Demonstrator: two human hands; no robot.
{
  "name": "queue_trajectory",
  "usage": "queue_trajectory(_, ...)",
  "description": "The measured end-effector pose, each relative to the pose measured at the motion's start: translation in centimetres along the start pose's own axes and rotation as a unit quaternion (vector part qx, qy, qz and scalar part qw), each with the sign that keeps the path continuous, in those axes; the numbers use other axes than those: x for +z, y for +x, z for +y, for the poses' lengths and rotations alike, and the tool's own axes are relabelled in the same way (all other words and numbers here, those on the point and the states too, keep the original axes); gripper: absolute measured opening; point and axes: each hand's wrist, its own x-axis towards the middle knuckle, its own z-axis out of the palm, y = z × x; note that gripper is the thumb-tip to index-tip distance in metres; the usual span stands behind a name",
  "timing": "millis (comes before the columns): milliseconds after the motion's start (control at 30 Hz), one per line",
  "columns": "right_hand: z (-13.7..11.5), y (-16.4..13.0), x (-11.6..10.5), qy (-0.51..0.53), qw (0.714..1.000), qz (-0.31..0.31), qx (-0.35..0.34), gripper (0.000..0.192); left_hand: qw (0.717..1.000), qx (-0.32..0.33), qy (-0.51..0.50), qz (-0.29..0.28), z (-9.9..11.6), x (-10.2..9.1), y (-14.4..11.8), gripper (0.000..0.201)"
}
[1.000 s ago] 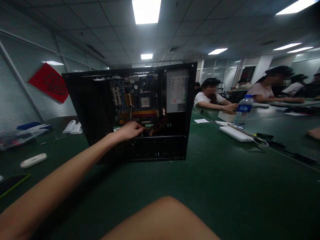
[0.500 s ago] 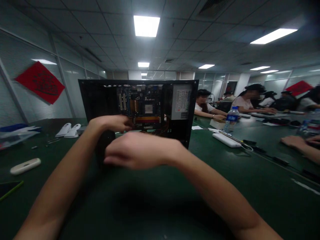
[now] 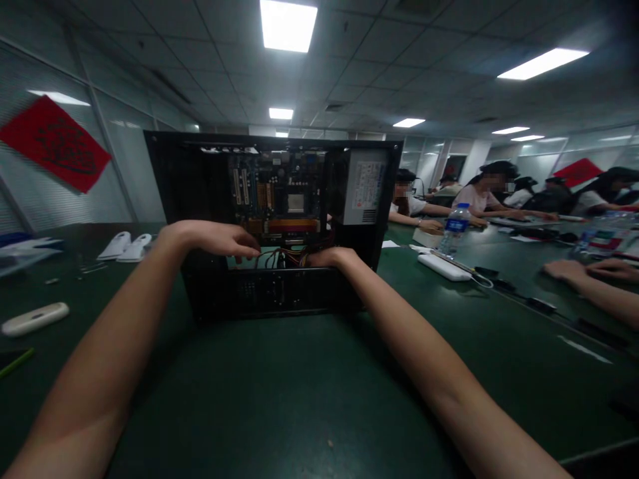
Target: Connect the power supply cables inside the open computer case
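An open black computer case [image 3: 279,293] stands upright on the table, its inside facing me. Within it I see a motherboard [image 3: 277,193] and, at upper right, a silver power supply [image 3: 367,186]. Thin power cables [image 3: 287,256] in several colours run along the lower part of the case. My left hand [image 3: 219,239] reaches in from the left, thumb and fingers closing at the end of a dark cable. From the right, my right hand [image 3: 329,257] dips behind the lower rail with its fingers bent around the cable bundle; the fingertips are partly hidden.
On the green table [image 3: 249,399] lie a white oblong case [image 3: 34,319] and white objects [image 3: 124,246] at left. A white power bank [image 3: 444,266] and a water bottle [image 3: 455,231] stand right of the computer. Other people sit further right, a co-worker's hands [image 3: 574,271] resting on the table.
My right hand has moved from in front of the case to the right and into it, among the cables. My left hand stays near the lower left inside. The view has tilted down slightly.
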Motion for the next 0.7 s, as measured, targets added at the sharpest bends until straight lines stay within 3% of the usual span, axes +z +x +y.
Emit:
queue_trajectory(100,-0.2,0.0,-0.5,0.015,0.997,-0.062,-0.042,0.03,0.999,-0.028,0.012,0.029,-0.8,1.3,2.5,0.065)
queue_trajectory(200,-0.6,-0.4,-1.0,0.09,0.989,-0.045,-0.107,0.032,0.999,-0.037,0.018,0.03,-1.0,2.0,4.0,0.062)
queue_trajectory(300,-1.3,-0.7,-1.2,0.236,0.959,-0.035,-0.155,0.029,0.999,-0.032,0.019,0.019,-0.7,2.1,4.0,0.058)
queue_trajectory(433,-2.7,-0.1,-1.4,0.397,0.908,0.014,-0.13,0.021,0.998,-0.006,-0.011,0.065,-0.5,1.8,3.1,0.054)
queue_trajectory(567,-4.1,0.0,-2.4,0.388,0.911,0.109,-0.087,0.019,0.991,0.039,-0.038,0.126,-0.6,1.7,2.8,0.057)
queue_trajectory(700,-3.8,-1.4,-4.1,0.402,0.902,0.129,-0.096,0.023,0.984,0.091,-0.065,0.138,-0.3,1.4,2.6,0.053)
